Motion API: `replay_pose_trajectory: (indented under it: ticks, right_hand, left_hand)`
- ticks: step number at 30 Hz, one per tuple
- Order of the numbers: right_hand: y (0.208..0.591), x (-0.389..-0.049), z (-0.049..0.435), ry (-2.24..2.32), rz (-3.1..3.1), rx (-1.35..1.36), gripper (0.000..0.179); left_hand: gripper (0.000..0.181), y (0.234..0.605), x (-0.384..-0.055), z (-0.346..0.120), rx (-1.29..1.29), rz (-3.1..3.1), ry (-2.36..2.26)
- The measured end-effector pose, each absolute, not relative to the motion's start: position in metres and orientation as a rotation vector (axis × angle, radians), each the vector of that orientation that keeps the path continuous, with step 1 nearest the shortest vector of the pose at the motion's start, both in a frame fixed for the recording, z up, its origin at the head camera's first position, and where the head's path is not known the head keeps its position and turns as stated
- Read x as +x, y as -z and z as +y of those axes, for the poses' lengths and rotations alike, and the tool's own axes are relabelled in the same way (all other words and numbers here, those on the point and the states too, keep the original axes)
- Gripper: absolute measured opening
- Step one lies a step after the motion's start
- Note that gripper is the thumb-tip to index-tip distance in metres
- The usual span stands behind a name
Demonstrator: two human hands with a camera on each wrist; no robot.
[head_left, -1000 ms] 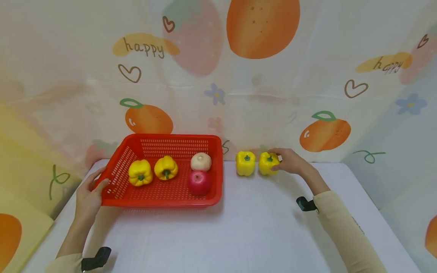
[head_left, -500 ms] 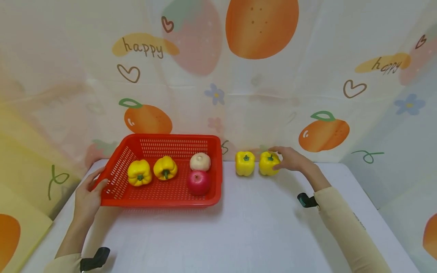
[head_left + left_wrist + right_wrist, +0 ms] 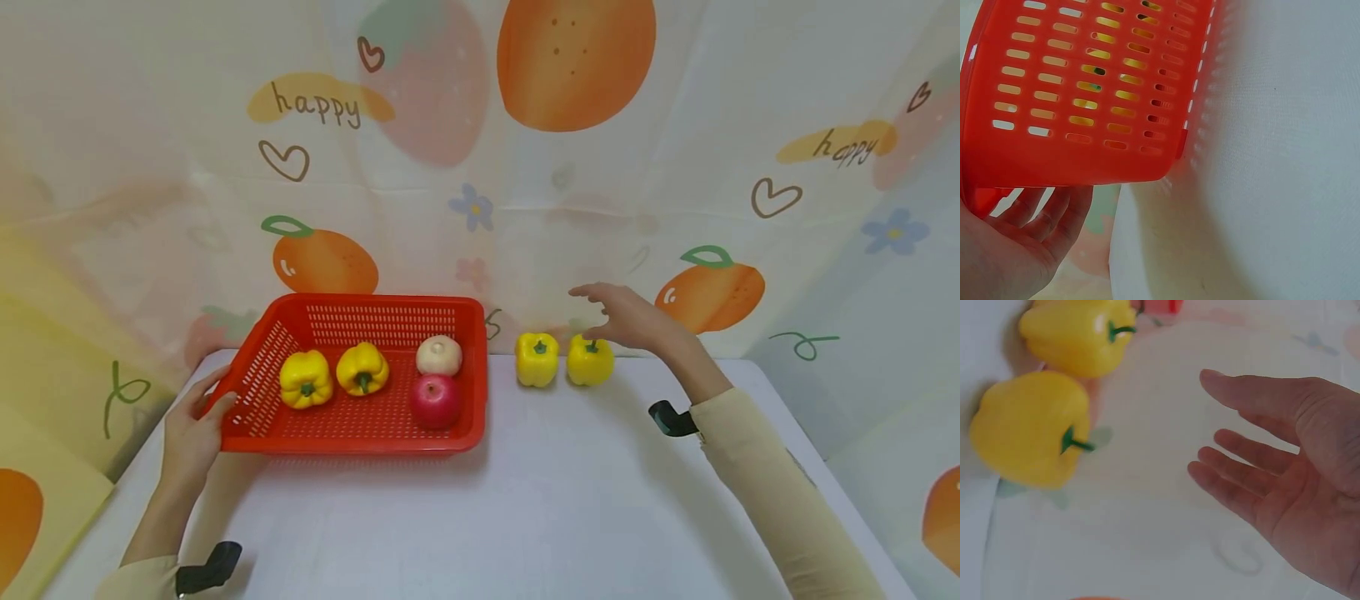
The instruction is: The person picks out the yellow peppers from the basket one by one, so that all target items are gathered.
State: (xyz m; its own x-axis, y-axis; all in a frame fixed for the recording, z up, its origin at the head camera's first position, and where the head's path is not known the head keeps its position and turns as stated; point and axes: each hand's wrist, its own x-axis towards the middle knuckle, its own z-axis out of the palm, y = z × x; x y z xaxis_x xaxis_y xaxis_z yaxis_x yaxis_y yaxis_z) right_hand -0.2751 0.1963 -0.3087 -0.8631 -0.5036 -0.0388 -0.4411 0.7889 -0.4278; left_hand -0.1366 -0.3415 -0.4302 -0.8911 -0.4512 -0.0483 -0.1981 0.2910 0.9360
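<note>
My left hand (image 3: 191, 433) grips the left end of a red plastic basket (image 3: 360, 444), thumb over the rim and fingers under its outer side in the left wrist view. Inside the basket lie two yellow bell peppers (image 3: 306, 379) (image 3: 363, 369), a white garlic bulb (image 3: 439, 357) and a dark pink round fruit (image 3: 436, 402). Right of it, two more yellow bell peppers stand side by side, a left one (image 3: 536, 360) and a right one (image 3: 590, 361). Above the right one hovers my right hand (image 3: 630, 317), fingers spread and holding nothing; the right wrist view shows it apart from both peppers (image 3: 1032, 431).
A white-covered table (image 3: 540, 500) carries everything. Behind it hangs a pale curtain (image 3: 420, 225) printed with fruit and hearts, close to the table's back edge. Dark wrist mounts (image 3: 210, 568) sit on both sleeves.
My right hand has let go of the right bell pepper and risen above it, fingers spreading. That pepper stands almost where it was. The left hand and basket have not moved.
</note>
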Motion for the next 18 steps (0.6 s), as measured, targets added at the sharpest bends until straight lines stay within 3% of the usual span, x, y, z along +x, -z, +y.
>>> replay_pose_trajectory:
  ticks: [6, 18]
  right_hand:
    - [0.299, -0.274, 0.155, 0.652, 2.834, -0.889, 0.063]
    - [0.323, -0.275, 0.065, 0.532, 2.795, -1.164, 0.063]
  left_hand:
    - [0.048, 0.431, -0.139, -0.342, 0.570, -2.308, 1.653]
    - [0.048, 0.434, -0.137, -0.348, 0.527, -2.244, 1.733]
